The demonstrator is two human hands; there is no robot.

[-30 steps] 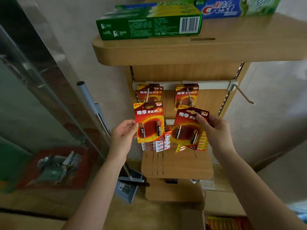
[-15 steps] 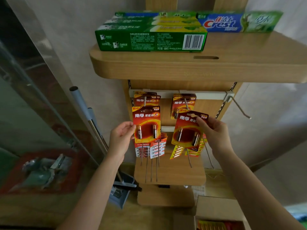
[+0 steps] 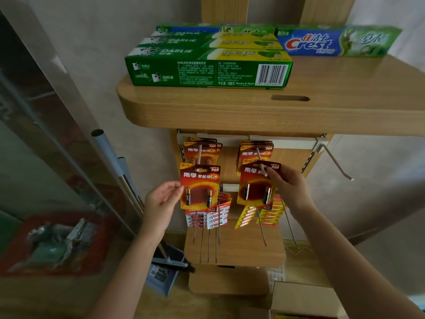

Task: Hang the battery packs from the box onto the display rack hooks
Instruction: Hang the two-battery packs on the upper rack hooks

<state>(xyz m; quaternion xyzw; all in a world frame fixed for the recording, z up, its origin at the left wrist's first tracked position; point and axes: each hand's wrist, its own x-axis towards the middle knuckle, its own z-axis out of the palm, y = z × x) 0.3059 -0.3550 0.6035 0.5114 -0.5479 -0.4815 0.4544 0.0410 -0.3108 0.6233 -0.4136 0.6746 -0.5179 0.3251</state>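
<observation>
Head view, we log: wooden display rack [image 3: 230,247] against pale wall, cardboard box [image 3: 301,300] on floor. Top shelf [image 3: 322,107]: four toothpaste cartons. Our left hand [image 3: 161,199] pinches one battery pack [image 3: 199,187]; right hand [image 3: 289,187] pinches second pack [image 3: 257,184] at right hook [image 3: 261,164].

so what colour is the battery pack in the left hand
Red card with orange-yellow trim, head view.

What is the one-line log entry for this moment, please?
step: hanging | left hand: holds left pack | right hand: holds right pack at hook tip
</observation>
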